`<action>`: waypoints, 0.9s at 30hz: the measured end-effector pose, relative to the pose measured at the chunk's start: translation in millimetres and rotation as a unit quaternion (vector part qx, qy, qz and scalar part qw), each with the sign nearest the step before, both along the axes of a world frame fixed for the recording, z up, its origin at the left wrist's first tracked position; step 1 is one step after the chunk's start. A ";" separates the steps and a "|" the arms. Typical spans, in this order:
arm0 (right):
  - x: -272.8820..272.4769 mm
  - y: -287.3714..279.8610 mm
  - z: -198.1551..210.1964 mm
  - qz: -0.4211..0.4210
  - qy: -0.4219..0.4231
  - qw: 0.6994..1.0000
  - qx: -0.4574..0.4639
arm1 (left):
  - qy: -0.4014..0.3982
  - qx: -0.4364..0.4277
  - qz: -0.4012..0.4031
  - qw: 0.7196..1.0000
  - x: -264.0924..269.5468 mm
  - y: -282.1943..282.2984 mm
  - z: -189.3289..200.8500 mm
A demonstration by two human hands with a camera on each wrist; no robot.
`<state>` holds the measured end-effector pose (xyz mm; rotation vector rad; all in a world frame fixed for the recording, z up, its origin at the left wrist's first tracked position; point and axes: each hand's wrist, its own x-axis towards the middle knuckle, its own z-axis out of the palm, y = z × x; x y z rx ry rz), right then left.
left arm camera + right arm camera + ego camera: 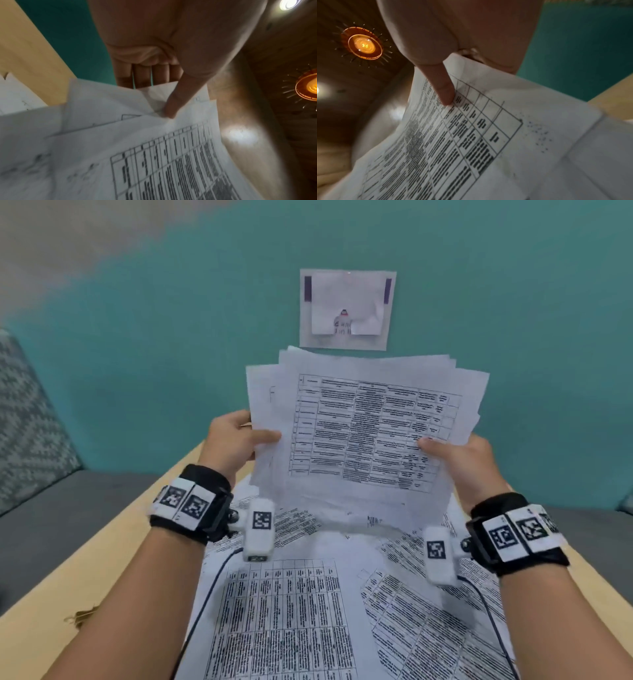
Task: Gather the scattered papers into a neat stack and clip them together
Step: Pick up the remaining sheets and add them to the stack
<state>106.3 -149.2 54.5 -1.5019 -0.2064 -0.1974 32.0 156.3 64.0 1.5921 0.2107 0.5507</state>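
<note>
An uneven bundle of printed papers [363,436] is held upright above the wooden table [44,631], its sheets fanned and misaligned. My left hand [236,440] pinches its left edge, thumb on the front, fingers behind. In the left wrist view the thumb [173,106] presses the papers [154,155]. My right hand [459,457] grips the right edge the same way; its thumb [445,93] lies on the printed table of the top sheet [488,135]. More printed sheets [291,618] lie scattered on the table below. Gold paper clips [80,616] lie at the table's left edge, partly hidden by my left forearm.
A teal wall [171,354] stands just behind the table, with a white notice [347,309] stuck on it. A grey sofa [44,508] with a patterned cushion [24,419] is on the left. Cables [205,604] run from both wrist cameras across the loose sheets.
</note>
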 end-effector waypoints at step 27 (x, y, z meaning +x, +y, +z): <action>-5.9 21.3 -6.1 -0.014 -0.006 1.000 -0.002 | 0.009 -0.028 0.046 0.999 9.4 -7.1 -15.2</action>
